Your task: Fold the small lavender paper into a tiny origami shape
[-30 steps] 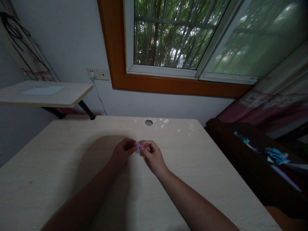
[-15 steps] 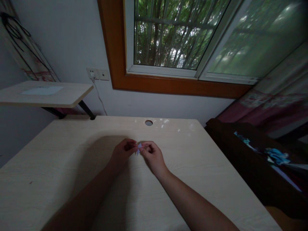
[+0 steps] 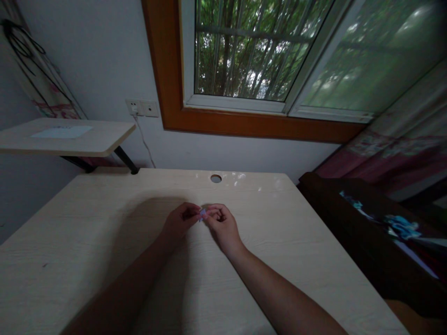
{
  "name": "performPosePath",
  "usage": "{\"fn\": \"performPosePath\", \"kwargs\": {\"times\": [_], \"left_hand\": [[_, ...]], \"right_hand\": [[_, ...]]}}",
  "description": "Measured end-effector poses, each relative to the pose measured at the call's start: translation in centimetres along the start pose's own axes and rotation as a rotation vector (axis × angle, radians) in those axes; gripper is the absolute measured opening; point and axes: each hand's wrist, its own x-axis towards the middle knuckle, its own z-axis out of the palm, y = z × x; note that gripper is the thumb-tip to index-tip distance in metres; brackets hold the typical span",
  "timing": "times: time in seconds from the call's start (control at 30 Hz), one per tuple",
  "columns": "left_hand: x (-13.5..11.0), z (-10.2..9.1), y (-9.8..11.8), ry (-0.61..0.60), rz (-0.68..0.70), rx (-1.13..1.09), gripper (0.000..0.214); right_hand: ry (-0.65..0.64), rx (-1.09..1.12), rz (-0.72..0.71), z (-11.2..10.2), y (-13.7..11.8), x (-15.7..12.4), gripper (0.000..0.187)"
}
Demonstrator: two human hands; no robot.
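Head view shows me the left hand [image 3: 177, 223] and right hand [image 3: 224, 225] pinching a small purple piece [image 3: 202, 213] between them over the desk [image 3: 272, 223], so I judge the handwork under way, the piece not yet released, though what remains I cannot tell.

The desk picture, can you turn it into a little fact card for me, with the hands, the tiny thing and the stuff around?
Left hand: pinching the small purple piece
Right hand: pinching the same piece from the other side
Piece: pale purple, too small to tell what it is
Desk: pale, with a round hole near the far edge
Shelf: raised, on the left, a pale sheet on it
Window: beyond the desk, green leaves outside
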Motion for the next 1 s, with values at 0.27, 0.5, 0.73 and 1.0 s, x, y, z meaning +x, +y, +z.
{"fn": "performPosePath", "kwargs": {"times": [0.27, 0.5, 0.73, 1.0], "left_hand": [[0.1, -0.1, -0.2, 0.031, -0.015, -0.047, 0.032], [0.1, 0.1, 0.5, 0.051, -0.052, -0.083, 0.032], [0.2, 0.0, 0.7, 0.047, -0.087, -0.110, 0.033], [0.2, 0.1, 0.8, 0.041, -0.092, -0.084, 0.029]], "right_hand": [[-0.055, -0.079, -0.003, 0.0, -0.3, -0.3, 0.027], [-0.027, -0.053, 0.005, 0.1, 0.0, -0.3, 0.028], [-0.016, -0.012, 0.013, 0.1, 0.2, -0.2, 0.029], [-0.029, 0.035, 0.018, 0.1, 0.0, -0.2, 0.026]]}}
